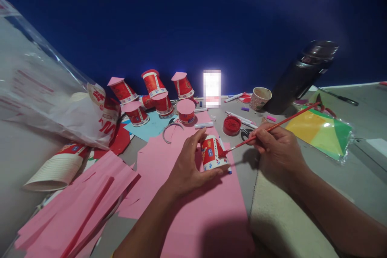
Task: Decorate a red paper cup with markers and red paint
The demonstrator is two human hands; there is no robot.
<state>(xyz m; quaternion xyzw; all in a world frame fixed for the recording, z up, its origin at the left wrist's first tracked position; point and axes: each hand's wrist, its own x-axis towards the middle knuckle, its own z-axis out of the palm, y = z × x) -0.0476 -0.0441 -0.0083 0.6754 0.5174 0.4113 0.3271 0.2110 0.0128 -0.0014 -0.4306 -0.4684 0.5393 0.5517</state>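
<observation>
My left hand [190,165] grips a red and white paper cup [211,151] from its left side, thumb at the near rim and fingers over the far end. The cup is tilted above the pink paper [205,205]. In my right hand [278,145] is a long red paintbrush [278,124], pinched between thumb and fingers. Its red-coated bristles touch the right side of the cup. Beyond the hands stands a small round tub of red paint [231,125]. A pair of scissors [245,134] lies partly hidden behind my right hand.
Several red cups with pink paper tops [186,109] stand at the back left. A stack of cups [60,167] and a plastic bag [57,76] lie left. At the right are a black thermos [298,78], a patterned cup [260,98], a coloured paper pack [320,129] and a cloth [278,209].
</observation>
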